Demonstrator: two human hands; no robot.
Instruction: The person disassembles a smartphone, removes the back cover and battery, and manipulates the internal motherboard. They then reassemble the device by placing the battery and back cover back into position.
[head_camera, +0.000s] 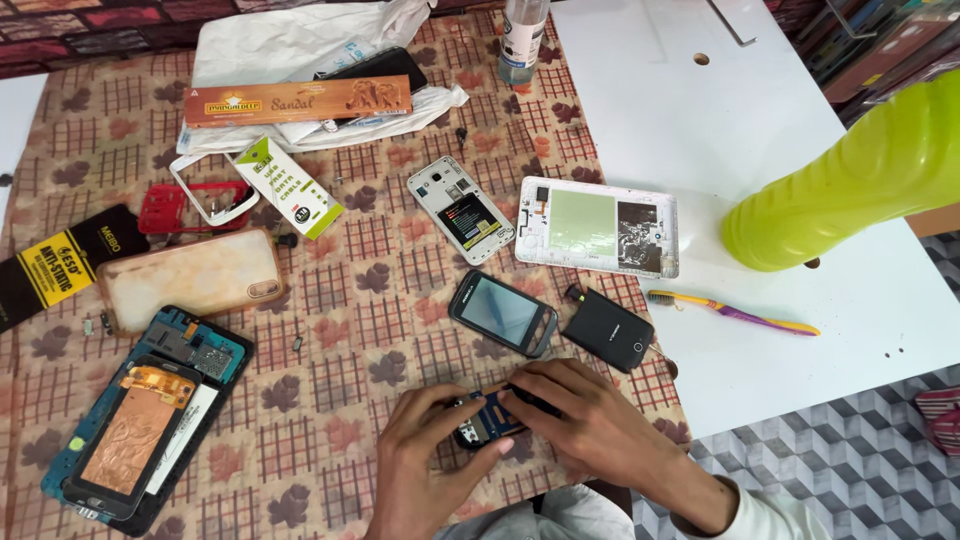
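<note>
While both hands work at the near edge of the patterned tablecloth, they grip one small opened phone between them. The left hand holds the near-left end of this phone, with the thumb along its lower edge and the fingers curled over its top. The right hand lies across the right half, its fingertips pressed on the phone's upper edge and exposed blue board. Both hands are closed on the phone; much of it is hidden beneath the fingers.

Positions relative to the fingers:

- Just beyond the fingertips lies a grey phone with its screen up.
- Beyond and to the right of the right hand's fingers lies a black phone, face down.
- Farther beyond the fingers lies a white phone without its back cover, and beside it a white tablet shell, opened.
- Right of the tablet shell, well away from the fingers, a toothbrush rests on the white table, and a lime-green plastic bottle lies above it.
- Far left of the left hand's fingers sits a dismantled phone with a copper-coloured plate.
- Beyond that lies a clear, yellowed phone case, then a red frame.
- At the far edge lie a long orange box and a white plastic bag.
</note>
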